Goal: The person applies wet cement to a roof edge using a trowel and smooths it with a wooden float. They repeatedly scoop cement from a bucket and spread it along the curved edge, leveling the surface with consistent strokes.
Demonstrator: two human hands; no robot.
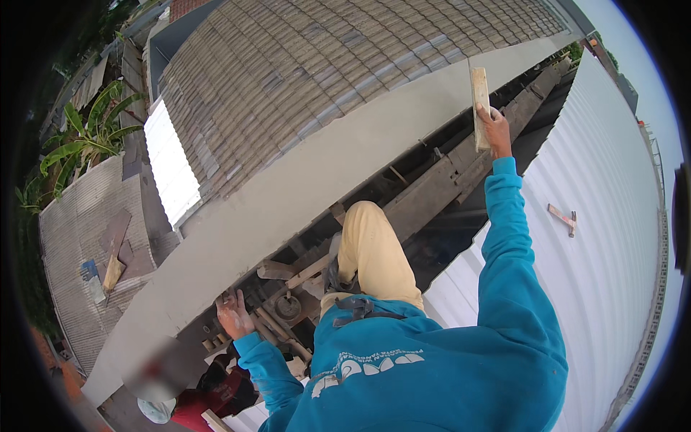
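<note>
My right hand [495, 133] is stretched far forward and closed on a wooden float [479, 90], a long, narrow, pale board held lengthwise against the far part of the smooth grey plastered wall [345, 155]. Low on the left, my left hand [234, 315] is at the lower edge of the same wall, its fingers apart and smeared with grey. No tool shows in it. Below that hand and beside my leg, a round container [288, 308] sits among loose timber pieces.
A tiled roof [302, 72] rises beyond the wall. White corrugated roofing [597, 173] spreads to my right, with a hammer [563, 219] lying on it. Timber beams [432, 191] span the dark gap. A co-worker in red [209, 403] is at lower left.
</note>
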